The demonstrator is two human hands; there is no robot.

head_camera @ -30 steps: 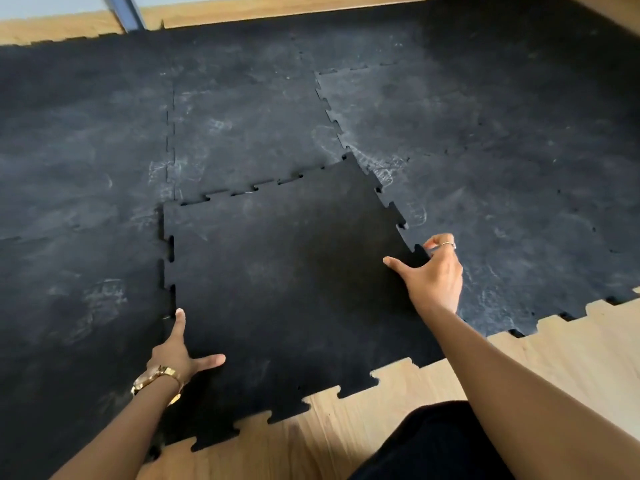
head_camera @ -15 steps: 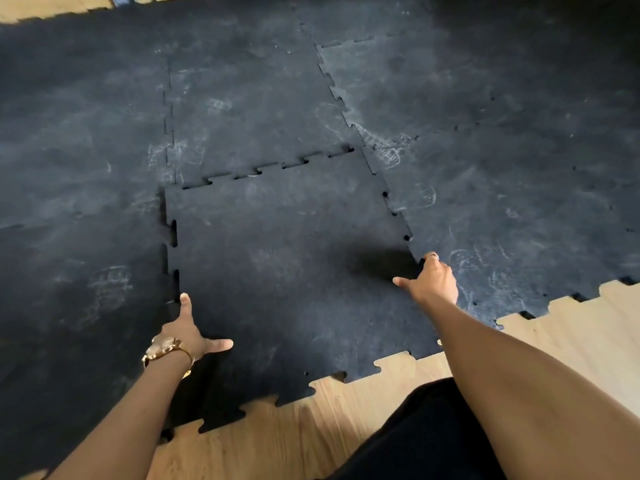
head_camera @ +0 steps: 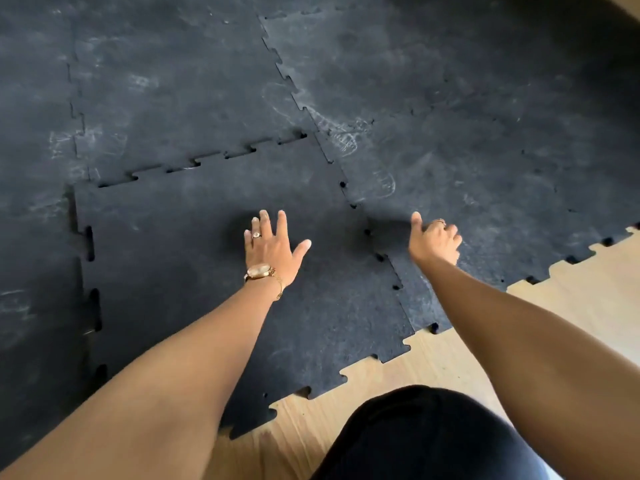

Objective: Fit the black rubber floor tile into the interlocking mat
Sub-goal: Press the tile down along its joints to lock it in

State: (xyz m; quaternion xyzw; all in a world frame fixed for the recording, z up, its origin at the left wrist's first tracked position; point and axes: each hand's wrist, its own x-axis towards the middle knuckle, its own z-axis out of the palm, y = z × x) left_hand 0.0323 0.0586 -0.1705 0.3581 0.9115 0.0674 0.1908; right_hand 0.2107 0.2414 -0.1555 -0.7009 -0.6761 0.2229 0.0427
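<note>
The black rubber floor tile [head_camera: 194,271] lies flat in the gap of the interlocking mat [head_camera: 450,116], its toothed edges lined up with the neighbours. Dark gaps still show along its left and far seams. My left hand [head_camera: 272,249] lies flat, fingers spread, on the middle of the tile. My right hand [head_camera: 434,240] rests on the neighbouring mat tile just right of the right seam, fingers curled under, thumb pointing away from me. It holds nothing.
Light wooden floor [head_camera: 571,306] shows at the right and along the near toothed edge of the mat. My knee in black cloth [head_camera: 426,438] is at the bottom. The mat carries pale scuff marks and shoe prints.
The tile's right side has dropped flat into the seam. My left hand moved from the tile's left edge to its middle. My right hand let go of the edge and now rests on the neighbouring tile.
</note>
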